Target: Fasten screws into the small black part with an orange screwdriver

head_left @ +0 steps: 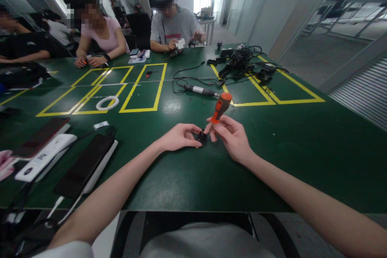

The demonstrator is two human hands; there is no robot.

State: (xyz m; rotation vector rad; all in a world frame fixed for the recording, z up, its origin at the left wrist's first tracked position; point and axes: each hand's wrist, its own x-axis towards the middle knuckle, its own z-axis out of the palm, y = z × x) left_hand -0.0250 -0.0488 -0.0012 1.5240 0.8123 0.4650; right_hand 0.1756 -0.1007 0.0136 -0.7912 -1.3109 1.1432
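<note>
Near the middle of the green table [169, 177], my left hand [178, 137] is closed around the side of a small round black part [202, 138], thumb and fingers pinching it. My right hand [234, 135] grips a screwdriver [222, 107] with an orange and dark grey handle, low on the handle. The handle points up and leans right, its lower end toward the black part. Fingers hide the screwdriver's tip, so contact with the part cannot be made out. Beyond my hands lies a black pen-shaped electric tool [199, 90] with a cable.
Tangled black cables [242, 62] lie at the back right. A white ring-shaped coil [107, 103] is on the left, near yellow tape outlines. Phones [86, 165] and a white power strip [45, 157] with cords are at the near left. Several people [178, 24] sit across the table.
</note>
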